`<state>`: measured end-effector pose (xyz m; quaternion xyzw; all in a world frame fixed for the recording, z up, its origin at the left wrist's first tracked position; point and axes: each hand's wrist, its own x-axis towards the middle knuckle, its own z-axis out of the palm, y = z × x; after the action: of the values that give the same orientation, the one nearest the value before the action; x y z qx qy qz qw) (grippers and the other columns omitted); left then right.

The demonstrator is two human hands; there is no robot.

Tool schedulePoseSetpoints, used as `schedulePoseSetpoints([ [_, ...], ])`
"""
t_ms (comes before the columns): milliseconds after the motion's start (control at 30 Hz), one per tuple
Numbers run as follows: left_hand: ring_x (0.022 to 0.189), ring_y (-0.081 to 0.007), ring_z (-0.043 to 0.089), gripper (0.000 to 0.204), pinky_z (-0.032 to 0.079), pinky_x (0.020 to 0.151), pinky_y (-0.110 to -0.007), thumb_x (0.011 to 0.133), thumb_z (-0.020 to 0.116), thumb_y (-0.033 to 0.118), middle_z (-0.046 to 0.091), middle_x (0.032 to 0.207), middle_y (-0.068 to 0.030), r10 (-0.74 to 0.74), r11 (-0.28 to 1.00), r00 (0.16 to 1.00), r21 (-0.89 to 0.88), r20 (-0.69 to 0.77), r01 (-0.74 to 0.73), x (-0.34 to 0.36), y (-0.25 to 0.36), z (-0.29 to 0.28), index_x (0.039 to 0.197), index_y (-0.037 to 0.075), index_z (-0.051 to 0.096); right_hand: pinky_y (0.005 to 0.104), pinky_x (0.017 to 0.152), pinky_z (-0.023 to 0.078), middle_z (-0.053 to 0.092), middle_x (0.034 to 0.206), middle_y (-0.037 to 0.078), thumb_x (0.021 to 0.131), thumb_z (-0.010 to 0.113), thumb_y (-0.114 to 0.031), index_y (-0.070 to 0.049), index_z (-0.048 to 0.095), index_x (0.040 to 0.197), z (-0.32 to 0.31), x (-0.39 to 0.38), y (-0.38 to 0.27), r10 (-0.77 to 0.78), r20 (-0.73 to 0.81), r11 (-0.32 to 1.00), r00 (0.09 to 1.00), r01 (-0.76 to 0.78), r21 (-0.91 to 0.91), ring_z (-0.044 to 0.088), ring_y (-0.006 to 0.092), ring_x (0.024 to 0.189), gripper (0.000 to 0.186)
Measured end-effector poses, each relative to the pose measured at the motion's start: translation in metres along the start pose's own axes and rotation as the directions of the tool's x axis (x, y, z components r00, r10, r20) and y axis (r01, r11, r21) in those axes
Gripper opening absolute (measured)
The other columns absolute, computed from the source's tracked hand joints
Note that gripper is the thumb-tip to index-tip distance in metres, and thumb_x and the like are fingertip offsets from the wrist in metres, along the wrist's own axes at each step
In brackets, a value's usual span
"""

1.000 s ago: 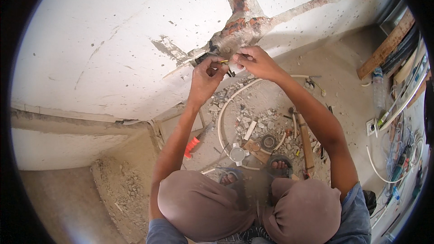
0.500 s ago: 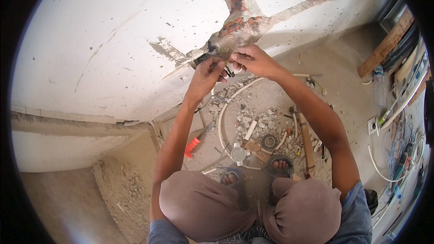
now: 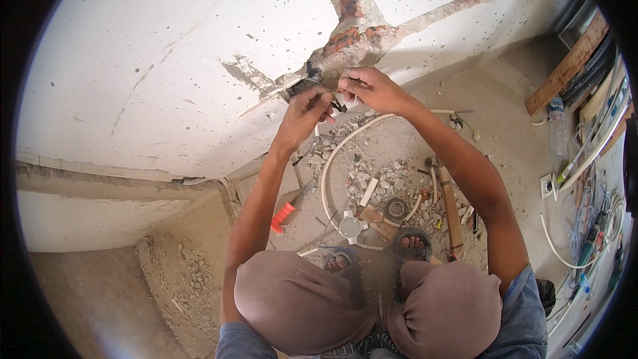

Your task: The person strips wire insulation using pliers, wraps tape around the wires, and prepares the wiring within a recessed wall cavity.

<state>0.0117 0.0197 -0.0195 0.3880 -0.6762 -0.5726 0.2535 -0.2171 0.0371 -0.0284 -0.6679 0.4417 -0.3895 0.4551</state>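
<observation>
**A:** Biggest thing up there is the white plastered wall [image 3: 166, 60], filling the whole upper left of the frame. A chased groove [image 3: 359, 33] with red brick showing cuts through it top centre, and one branch runs off to the upper right. Below that is the dusty floor [image 3: 505, 126], with a heap of rubble [image 3: 379, 173] right in the middle.

**B:** And where are your hands in all that?

**A:** Both are up at the spot where the groove branches meet, a bit above centre. Your left hand [image 3: 307, 110] is curled, fingertips pressed onto the dark box [image 3: 307, 85] set in the wall. Your right hand [image 3: 372, 88] is just beside it, fingers bunched, pinching something small and dark; I can't tell what it is. The two hands are nearly touching.

**B:** Smaller stuff on the floor?

**A:** A white conduit [image 3: 329, 166] curves from under your hands down through the rubble. Near its lower end sits a round white junction box [image 3: 350, 227], and a roll of black tape [image 3: 397, 209] lies just right of that. A red-handled tool [image 3: 287, 210] lies to the left, by your left forearm. A clear plastic bottle [image 3: 557, 126] stands over at the right edge. Your knees fill the bottom of the frame, and your sandalled toes [image 3: 412, 242] peek out above them.
</observation>
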Motion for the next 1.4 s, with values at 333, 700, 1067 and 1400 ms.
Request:
schedulePoseSetpoints([
  [333, 0.069, -0.0090, 0.056, 0.029, 0.046, 0.064, -0.026, 0.105, 0.060, 0.031, 0.059, 0.075, 0.0002, 0.051, 0.992, 0.996, 0.118, -0.077, -0.042, -0.002, -0.005, 0.007, 0.109, 0.002, 0.065, 0.0275, 0.055, 0.046, 0.061, 0.074, 0.003, 0.106, 0.057, -0.032, 0.000, 0.063, 0.089, 0.000, 0.002, -0.014, 0.216, 0.097, 0.964, 0.972, -0.227, 0.136, 0.055, 0.0115, 0.061, 0.037],
  [700, 0.069, -0.0084, 0.054, 0.028, 0.047, 0.065, -0.027, 0.107, 0.058, 0.027, 0.059, 0.077, 0.0001, 0.074, 0.988, 0.997, 0.141, -0.030, -0.069, -0.004, 0.000, 0.004, 0.109, 0.000, 0.066, 0.0289, 0.058, 0.052, 0.062, 0.073, 0.003, 0.106, 0.057, -0.032, -0.003, 0.064, 0.086, 0.006, 0.000, -0.017, 0.318, 0.084, 0.914, 0.945, -0.329, 0.239, 0.061, 0.0137, 0.065, 0.036],
  [1067, 0.070, -0.0094, 0.054, 0.033, 0.047, 0.065, -0.027, 0.107, 0.056, 0.030, 0.057, 0.077, -0.0010, 0.076, 0.987, 0.997, 0.140, -0.008, -0.074, -0.005, 0.004, 0.003, 0.111, -0.001, 0.065, 0.0270, 0.054, 0.045, 0.058, 0.069, 0.001, 0.106, 0.057, -0.038, -0.004, 0.063, 0.087, 0.002, 0.000, -0.003, 0.229, 0.134, 0.930, 0.964, -0.257, 0.263, 0.054, 0.0101, 0.061, 0.040],
  [1400, 0.068, -0.0090, 0.051, 0.035, 0.044, 0.063, -0.027, 0.106, 0.059, 0.034, 0.055, 0.074, 0.0003, 0.049, 0.986, 0.995, 0.162, -0.087, -0.034, -0.010, 0.008, 0.009, 0.112, -0.001, 0.064, 0.0271, 0.054, 0.040, 0.052, 0.068, -0.002, 0.105, 0.060, -0.033, -0.006, 0.060, 0.086, 0.008, 0.000, -0.013, 0.242, 0.122, 0.933, 0.963, -0.265, 0.243, 0.047, 0.0086, 0.060, 0.033],
])
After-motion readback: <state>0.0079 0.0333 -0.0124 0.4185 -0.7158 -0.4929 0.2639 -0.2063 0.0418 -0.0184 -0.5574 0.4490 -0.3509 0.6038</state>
